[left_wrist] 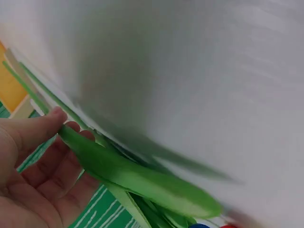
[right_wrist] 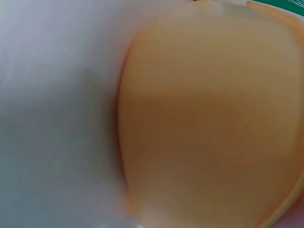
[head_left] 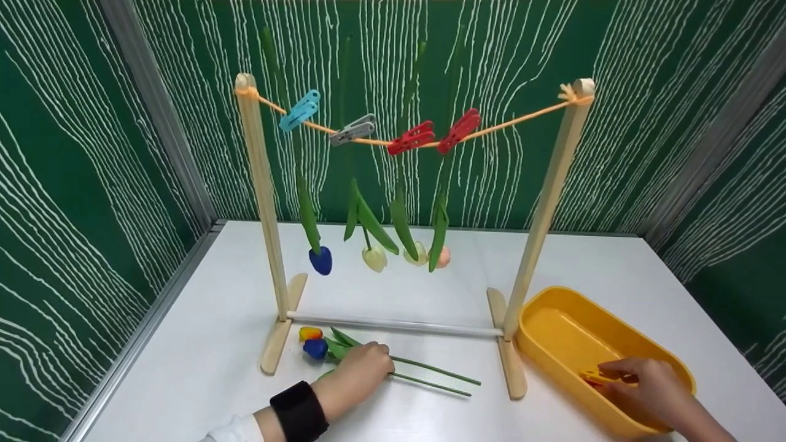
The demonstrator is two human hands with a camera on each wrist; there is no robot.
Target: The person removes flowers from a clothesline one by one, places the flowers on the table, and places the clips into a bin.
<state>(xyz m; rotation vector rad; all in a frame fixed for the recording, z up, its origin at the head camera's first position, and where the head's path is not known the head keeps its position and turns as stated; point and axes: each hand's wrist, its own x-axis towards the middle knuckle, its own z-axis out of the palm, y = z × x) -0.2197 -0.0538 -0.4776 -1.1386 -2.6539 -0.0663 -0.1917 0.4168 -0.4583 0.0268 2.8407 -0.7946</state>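
Yellow tray (head_left: 552,319) (4 o'clock, desk (head_left: 202,344)) contains yellow peg (head_left: 592,375), pinched in near-closed R. hand (head_left: 654,383). L. hand (head_left: 362,368), loosely curled, pinches one of two green-stemmed tulips (head_left: 316,349), approx. 7 o'clock; heads blue, orange-yellow.

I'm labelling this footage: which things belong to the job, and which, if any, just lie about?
Likely in use: loose tulips, one pinched by left hand; yellow clothespin in right hand; yellow tray; cord; clipped clothespins; hanging tulips; wooden stand.
Incidental; nothing looks stray: black wristband; green backdrop.
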